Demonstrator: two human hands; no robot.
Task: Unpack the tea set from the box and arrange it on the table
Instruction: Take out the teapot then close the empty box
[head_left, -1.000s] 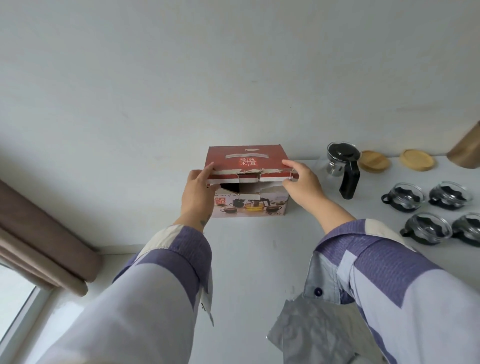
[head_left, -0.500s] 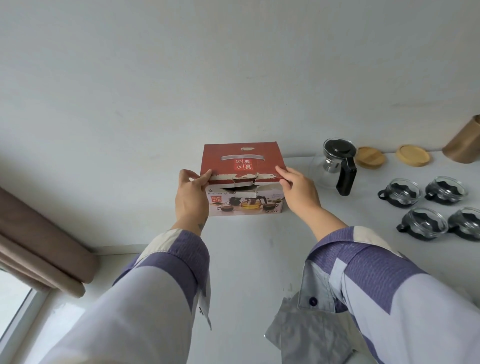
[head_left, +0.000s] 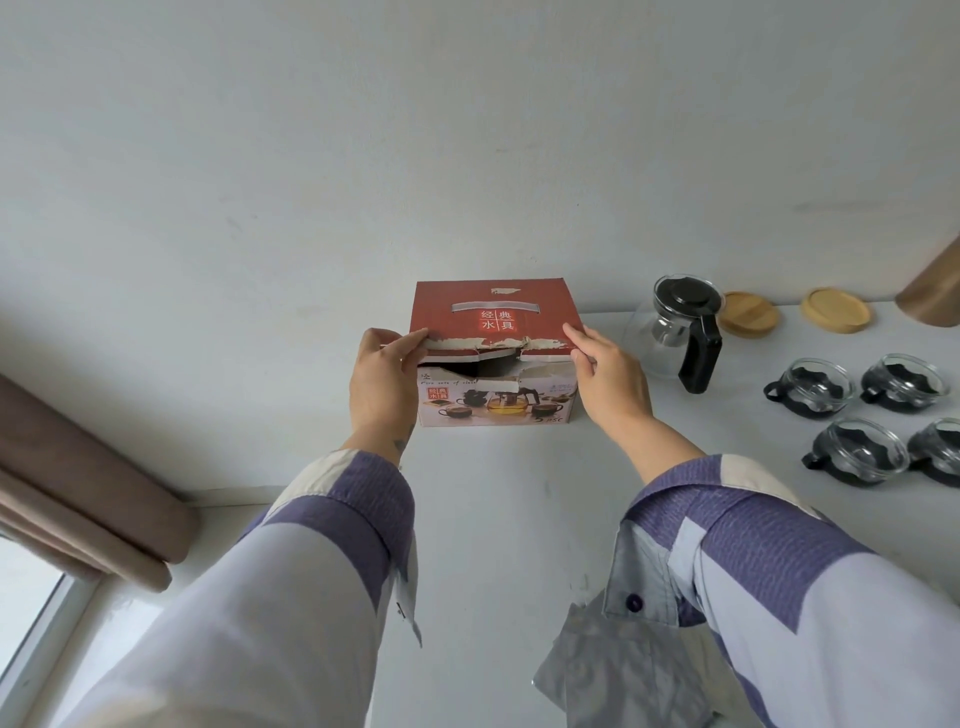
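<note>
A red-topped tea set box (head_left: 496, 312) stands on the white table (head_left: 509, 488) against the wall, its torn front flap leaving a dark gap. My left hand (head_left: 382, 384) grips the box's left front corner, fingertips on the lid edge. My right hand (head_left: 610, 376) holds the right front corner the same way. To the right stands a glass teapot (head_left: 675, 325) with a black lid and handle. Several glass cups with black holders (head_left: 813, 387) sit further right, apart from the box.
Two round wooden coasters (head_left: 835, 310) lie by the wall behind the cups, and a wooden cylinder (head_left: 932, 296) leans at the right edge. A brown curtain (head_left: 78, 493) and a window frame are at the lower left, past the table's edge.
Both hands stayed on the box's front corners; the lid flap has come down a little, narrowing the gap. The view shifted slightly.
</note>
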